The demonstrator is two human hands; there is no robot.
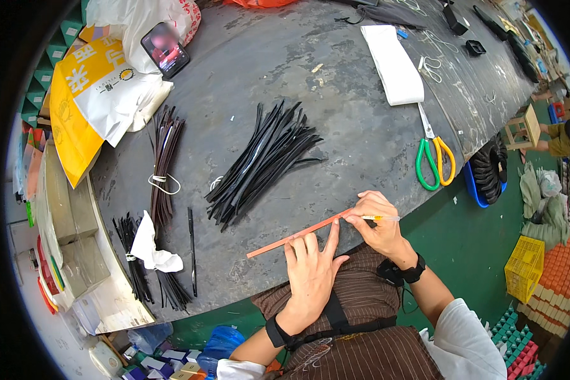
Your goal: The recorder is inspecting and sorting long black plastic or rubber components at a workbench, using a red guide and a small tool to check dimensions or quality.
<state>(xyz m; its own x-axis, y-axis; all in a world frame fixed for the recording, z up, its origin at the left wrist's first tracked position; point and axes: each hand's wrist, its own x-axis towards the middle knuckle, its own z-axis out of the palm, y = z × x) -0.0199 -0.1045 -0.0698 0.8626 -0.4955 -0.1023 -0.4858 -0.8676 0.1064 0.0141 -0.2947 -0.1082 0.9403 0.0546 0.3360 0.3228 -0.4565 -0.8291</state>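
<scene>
A narrow orange-red strip [272, 247] lies slantwise near the front edge of the dark table. My left hand [311, 278] rests over its middle, fingers spread and fingertips pressing on it. At the strip's right end, my right hand [377, 225] is closed around a slim pen [381, 218] with a yellow and clear barrel. The pen's tip is hidden by my fingers. Beyond the strip is a loose bundle of black strips [259, 164]. To the left are a brown bundle [164, 164] tied with white cord and a single thin black strip [192, 253].
Scissors [434, 152] with green and yellow handles lie at right, below a white folded sheet [392, 66]. A phone [165, 50] leans on plastic bags [101, 88] at the far left. White crumpled tissue [152, 247] covers part of another black bundle [133, 266].
</scene>
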